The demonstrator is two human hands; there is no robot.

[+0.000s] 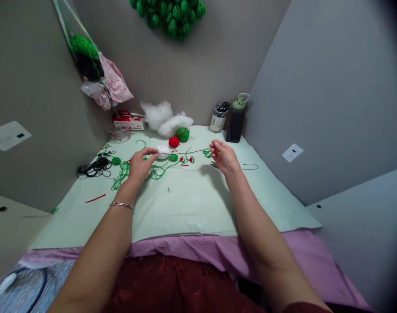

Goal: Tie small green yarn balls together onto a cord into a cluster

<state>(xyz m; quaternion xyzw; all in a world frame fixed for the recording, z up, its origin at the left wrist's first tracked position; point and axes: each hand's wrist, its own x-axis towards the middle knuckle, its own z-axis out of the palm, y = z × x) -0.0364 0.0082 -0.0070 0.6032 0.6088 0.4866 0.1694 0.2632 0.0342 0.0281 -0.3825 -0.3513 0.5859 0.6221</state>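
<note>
A thin strand of black yarn (192,152) is stretched between my two hands, above the table. My left hand (141,165) pinches one end between thumb and forefinger. At the other end my right hand (225,158) pinches the strand, its other fingers curled. Below and behind the strand lie a white yarn ball (163,151), a small green ball (173,157) and two little red, white and green pieces (192,159). Scissor tips (213,164) show beside my right hand, the rest hidden behind it. Loose green yarn (157,173) trails past my left hand.
Black yarn (96,167) lies tangled at the left. White stuffing (164,117), a red ball (174,141) and a larger green ball (183,134) sit at the back. A pen holder (217,121) and bottle (235,124) stand back right. Walls enclose the table (185,213).
</note>
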